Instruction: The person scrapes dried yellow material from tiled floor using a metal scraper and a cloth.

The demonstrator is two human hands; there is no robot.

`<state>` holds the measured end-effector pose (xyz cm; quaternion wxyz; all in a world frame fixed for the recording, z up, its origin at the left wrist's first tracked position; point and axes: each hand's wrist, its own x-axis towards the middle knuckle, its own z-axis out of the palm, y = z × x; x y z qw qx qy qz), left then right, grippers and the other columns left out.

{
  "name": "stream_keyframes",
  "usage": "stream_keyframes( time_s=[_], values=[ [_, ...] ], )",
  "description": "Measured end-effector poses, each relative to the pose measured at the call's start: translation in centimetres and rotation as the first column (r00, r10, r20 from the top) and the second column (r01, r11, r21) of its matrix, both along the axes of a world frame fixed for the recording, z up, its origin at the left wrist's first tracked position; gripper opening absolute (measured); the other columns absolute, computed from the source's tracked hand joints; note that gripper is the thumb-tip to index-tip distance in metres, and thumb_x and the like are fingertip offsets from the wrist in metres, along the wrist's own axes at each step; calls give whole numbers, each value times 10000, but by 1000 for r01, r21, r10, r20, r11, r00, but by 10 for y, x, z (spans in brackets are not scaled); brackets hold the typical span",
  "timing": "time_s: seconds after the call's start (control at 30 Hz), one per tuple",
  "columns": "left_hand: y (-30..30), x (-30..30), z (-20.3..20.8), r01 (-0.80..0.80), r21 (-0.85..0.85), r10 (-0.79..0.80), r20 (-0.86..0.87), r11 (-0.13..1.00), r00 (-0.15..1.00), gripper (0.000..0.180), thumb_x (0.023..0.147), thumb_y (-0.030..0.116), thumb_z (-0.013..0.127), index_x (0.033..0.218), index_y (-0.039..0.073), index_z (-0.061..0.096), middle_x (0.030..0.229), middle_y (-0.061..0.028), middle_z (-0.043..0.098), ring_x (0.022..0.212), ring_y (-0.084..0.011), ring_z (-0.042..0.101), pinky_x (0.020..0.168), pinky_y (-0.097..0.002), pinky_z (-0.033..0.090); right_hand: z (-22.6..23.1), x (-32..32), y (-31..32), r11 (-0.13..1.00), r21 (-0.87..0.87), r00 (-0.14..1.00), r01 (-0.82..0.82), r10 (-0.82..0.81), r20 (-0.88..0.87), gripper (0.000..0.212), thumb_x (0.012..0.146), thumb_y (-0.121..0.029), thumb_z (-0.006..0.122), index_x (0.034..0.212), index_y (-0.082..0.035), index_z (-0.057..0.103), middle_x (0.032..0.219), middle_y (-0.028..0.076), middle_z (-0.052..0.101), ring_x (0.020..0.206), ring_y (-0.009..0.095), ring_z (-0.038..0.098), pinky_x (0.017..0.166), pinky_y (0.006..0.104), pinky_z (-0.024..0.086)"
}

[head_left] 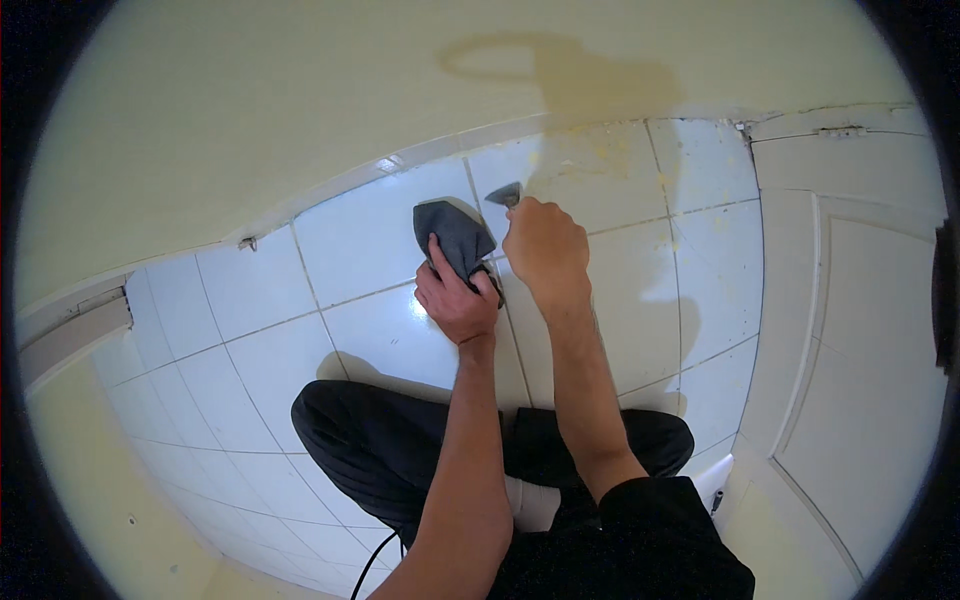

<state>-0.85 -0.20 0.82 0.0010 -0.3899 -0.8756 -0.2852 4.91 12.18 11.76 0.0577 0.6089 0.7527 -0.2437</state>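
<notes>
My right hand (546, 250) is closed round the handle of a putty knife (504, 195), whose flat metal blade points left, just over the white floor tiles (370, 230). The handle itself is mostly hidden in my fist. To its left, my left hand (460, 300) grips a dark grey cloth (450, 232). One finger lies stretched along the cloth, and part of it is bunched under my palm. Small yellowish specks and smears (600, 150) mark the tiles beyond and to the right of the putty knife.
A cream wall (300, 120) with a low skirting (400, 158) runs along the far side. At the right stands a white panelled door (870, 270). My crossed legs in black trousers (370, 430) are close below my hands. A black cable (372, 565) hangs at the lower left.
</notes>
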Motion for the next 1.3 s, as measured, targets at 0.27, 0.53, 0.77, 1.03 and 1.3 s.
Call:
stream_keyframes(
  time_s=[0.27, 0.53, 0.77, 1.03, 1.3],
  values=[
    [-2, -1, -1, -15, 5, 15, -26, 1000, 1000, 758, 765, 216, 570, 1496, 22, 511, 1113, -229, 565, 1015, -412, 559, 926, -494, 441, 0, -8, 6, 996, -24, 993, 83, -84, -82, 228, 951, -132, 562, 1023, -12, 742, 979, 209, 766, 935, 400, 760, 835, 489, 612],
    [1, 1, 0, -8, -4, 8, -10, 1000, 1000, 754, 763, 204, 571, 1492, 21, 512, 1125, -222, 568, 1024, -409, 557, 924, -497, 440, -16, -19, 13, 992, -52, 981, 114, -121, -151, 227, 957, -132, 555, 1033, 13, 713, 1004, 262, 747, 980, 417, 749, 859, 504, 606],
    [0, 3, 1, -14, -29, 14, -14, 999, 1000, 763, 755, 210, 580, 1494, 31, 508, 1144, -223, 571, 1049, -410, 557, 929, -500, 440, -26, -22, 21, 981, 5, 955, 191, -185, -233, 217, 957, -126, 560, 1011, 41, 687, 1003, 267, 747, 976, 431, 747, 862, 509, 608],
    [-2, 0, -2, -4, 16, 5, -18, 1000, 1000, 776, 763, 235, 583, 1508, 41, 494, 1125, -213, 565, 1039, -408, 556, 947, -505, 434, -27, -31, 9, 990, -35, 962, 139, -144, -231, 242, 947, -91, 560, 1081, 91, 647, 982, 290, 739, 920, 439, 753, 795, 506, 622],
    [0, -1, 1, -12, -62, 14, 35, 998, 999, 798, 774, 255, 603, 1532, 48, 466, 1153, -212, 551, 1059, -404, 542, 965, -493, 423, -21, -33, 0, 994, -78, 970, 79, -95, -226, 261, 956, -110, 558, 1094, 96, 639, 989, 298, 736, 920, 443, 751, 795, 508, 621]
  ],
)
